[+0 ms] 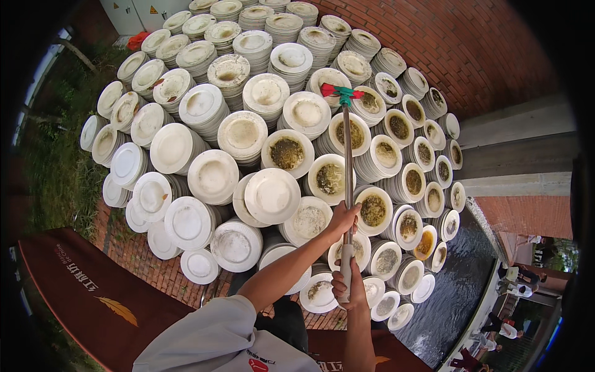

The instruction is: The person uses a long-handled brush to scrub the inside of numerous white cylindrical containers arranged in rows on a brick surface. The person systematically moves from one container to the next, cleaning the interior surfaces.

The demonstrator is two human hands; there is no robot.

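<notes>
My left hand (344, 219) grips the metal shaft of a long-handled pole (347, 158) partway up. My right hand (351, 283) is wrapped around the pale grip at its lower end. The pole's red and green head (344, 93) appears over the plate stacks; whether it touches them I cannot tell. Many tall stacks of white plates stand close together before me. One top plate (272, 196) looks fairly clean. Another top plate (288, 153) holds dark, greenish-brown debris, and one plate on the right (425, 242) holds orange-brown liquid.
A red brick wall (455, 51) rises behind the stacks at the right. Water (446, 297) lies beyond them, with several people farther off. Dark red fabric (93, 288) bearing writing spans the lower left. Grass (60, 162) borders the left side, and brick paving (130, 242) shows below.
</notes>
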